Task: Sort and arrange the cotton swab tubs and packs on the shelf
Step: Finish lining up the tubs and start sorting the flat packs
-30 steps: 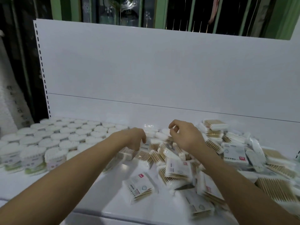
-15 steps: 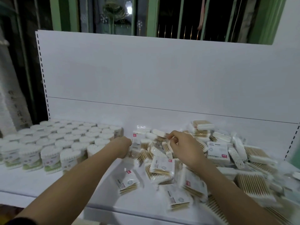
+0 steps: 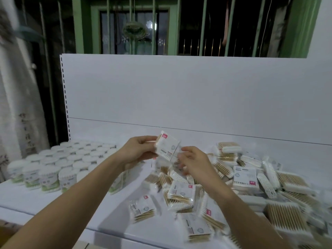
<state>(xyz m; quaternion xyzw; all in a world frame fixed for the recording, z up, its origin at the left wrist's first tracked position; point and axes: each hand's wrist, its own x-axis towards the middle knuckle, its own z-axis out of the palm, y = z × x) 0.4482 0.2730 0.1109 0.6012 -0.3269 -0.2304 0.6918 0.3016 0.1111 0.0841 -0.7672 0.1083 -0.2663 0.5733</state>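
Currently left hand (image 3: pixel 138 151) grips one pack (image 3: pixel 167 147) lifted above the shelf (image 3: pixel 53 196), long axis tilted down-right. Right hand (image 3: pixel 193 161), fingers loosely curled and holding nothing, sits just right of it, nearer the loose pile (image 3: pixel 224 186); tubs (image 3: pixel 59 164) stand left.

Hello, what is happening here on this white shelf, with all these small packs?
A person is sorting cotton swab goods on a white shelf. The left hand holds one swab pack lifted above the shelf, and the right hand reaches toward it with loosely curled fingers, holding nothing clearly. The round tubs stand in neat rows on the left. On the right, a loose pile of packs lies unsorted.
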